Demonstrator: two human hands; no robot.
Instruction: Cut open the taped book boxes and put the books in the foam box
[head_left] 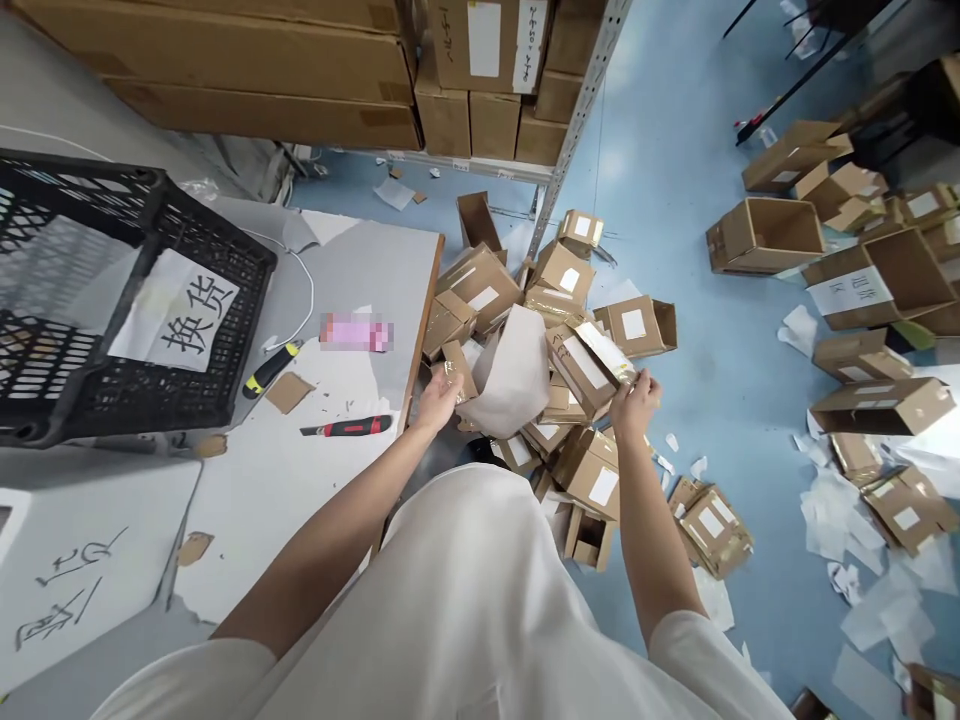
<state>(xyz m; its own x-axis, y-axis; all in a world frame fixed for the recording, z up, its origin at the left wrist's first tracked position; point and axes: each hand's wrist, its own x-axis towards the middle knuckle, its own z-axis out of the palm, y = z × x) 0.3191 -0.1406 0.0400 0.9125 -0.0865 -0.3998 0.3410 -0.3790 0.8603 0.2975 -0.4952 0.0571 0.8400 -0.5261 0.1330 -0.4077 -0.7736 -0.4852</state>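
Note:
My left hand is closed on a small taped piece of cardboard, just past the table's edge; whether it is a whole box or a flap I cannot tell. On the right, my right hand grips the near end of a cardboard box with white labels and shiny clear tape. A pale, curved sheet-like thing lies between my hands. Under and around it is a pile of cardboard boxes on the floor, several of them with white labels.
At the left, a table bears a black crate, a red-black utility knife, a yellow-black cutter and a blurred pink item. A metal shelf with boxes stands ahead. Boxes and paper scraps litter the right floor.

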